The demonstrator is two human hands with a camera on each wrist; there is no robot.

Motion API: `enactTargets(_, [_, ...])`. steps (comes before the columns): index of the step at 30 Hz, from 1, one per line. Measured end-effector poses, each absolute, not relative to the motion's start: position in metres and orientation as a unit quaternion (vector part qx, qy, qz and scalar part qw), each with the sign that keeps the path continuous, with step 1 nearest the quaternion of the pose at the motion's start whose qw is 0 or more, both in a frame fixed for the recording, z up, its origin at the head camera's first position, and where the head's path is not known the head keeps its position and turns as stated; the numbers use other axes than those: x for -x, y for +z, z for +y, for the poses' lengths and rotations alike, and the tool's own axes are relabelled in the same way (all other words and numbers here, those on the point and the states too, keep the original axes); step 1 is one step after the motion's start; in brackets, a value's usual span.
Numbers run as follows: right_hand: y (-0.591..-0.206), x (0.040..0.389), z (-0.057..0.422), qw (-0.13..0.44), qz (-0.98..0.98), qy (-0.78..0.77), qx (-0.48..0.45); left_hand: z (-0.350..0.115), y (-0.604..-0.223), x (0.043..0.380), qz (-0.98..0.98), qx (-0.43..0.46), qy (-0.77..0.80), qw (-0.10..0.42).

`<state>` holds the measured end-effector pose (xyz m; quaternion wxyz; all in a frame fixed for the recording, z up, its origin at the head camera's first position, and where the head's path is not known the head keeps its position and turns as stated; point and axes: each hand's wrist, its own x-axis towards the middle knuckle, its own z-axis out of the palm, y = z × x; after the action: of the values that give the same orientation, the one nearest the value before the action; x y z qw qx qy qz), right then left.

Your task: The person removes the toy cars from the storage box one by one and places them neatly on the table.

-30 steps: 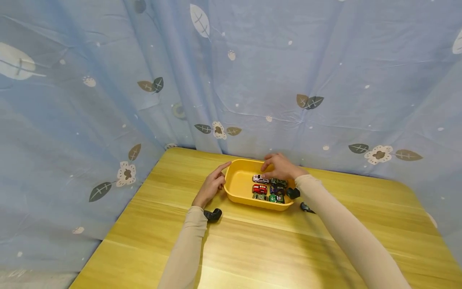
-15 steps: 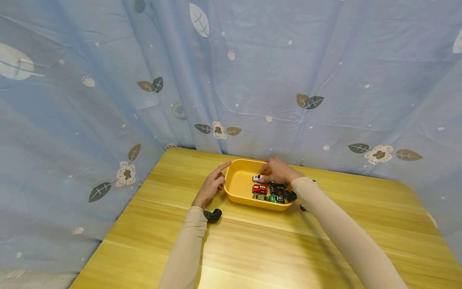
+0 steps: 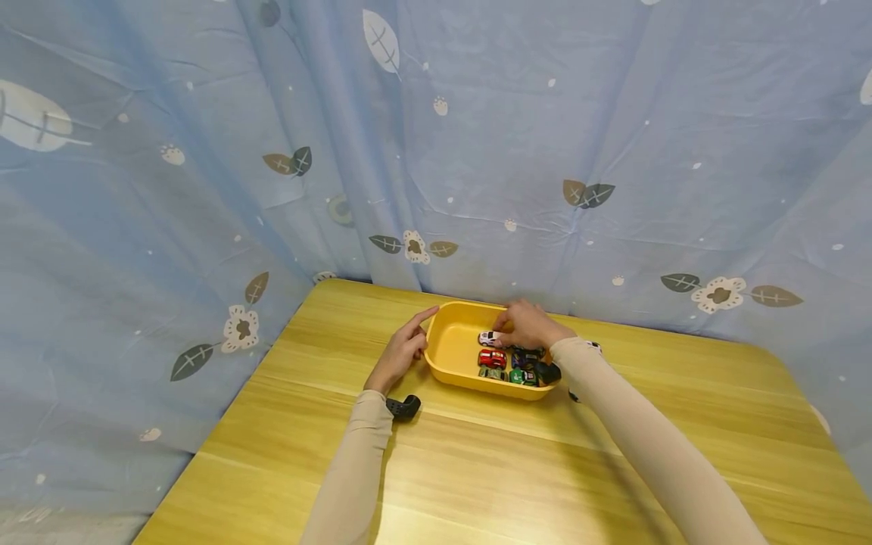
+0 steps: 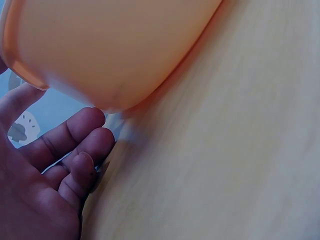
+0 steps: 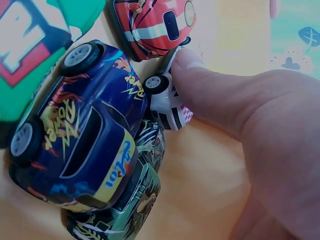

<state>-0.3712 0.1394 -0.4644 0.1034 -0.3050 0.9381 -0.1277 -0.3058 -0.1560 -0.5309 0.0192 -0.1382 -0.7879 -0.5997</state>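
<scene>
A yellow tray point(image 3: 450, 369) with toy cars in it stands near the back of the table. My left hand point(image 3: 398, 352) is at its left end, the index finger at the rim and the other fingers loosely bent beside the wall. Inside the tray, my right hand point(image 3: 531, 325) holds a white toy car point(image 3: 487, 338) at the back of the group. In the right wrist view the thumb presses on this white car; the fingertips opposite are hidden. Around it sit a red car point(image 3: 492, 359), a dark blue car point(image 5: 95, 130), a green car point(image 3: 523, 377) and camouflage cars point(image 5: 122, 205).
The tray's left part shows bare floor. Beyond its right end, a white-and-dark object point(image 3: 594, 346) peeks out beside the right sleeve point(image 3: 633, 424). A patterned blue curtain point(image 3: 477, 151) hangs right behind the wooden table point(image 3: 477, 469).
My right hand has lowered from above the white car and closed its fingers on it. The left hand keeps its place at the tray's end.
</scene>
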Motion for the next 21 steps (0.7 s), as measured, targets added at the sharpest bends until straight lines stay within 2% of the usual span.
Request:
enactTargets(13, [-0.4629, 0.3722, 0.1405, 0.102, 0.935, -0.129, 0.315, -0.1565, -0.5292, 0.305, -0.789, 0.137, -0.599, 0.016])
enactTargets(21, [-0.4608, 0.3746, 0.1435, 0.075, 0.92, -0.13, 0.361, -0.157, -0.5298, 0.3051, -0.791, 0.144, -0.594, 0.022])
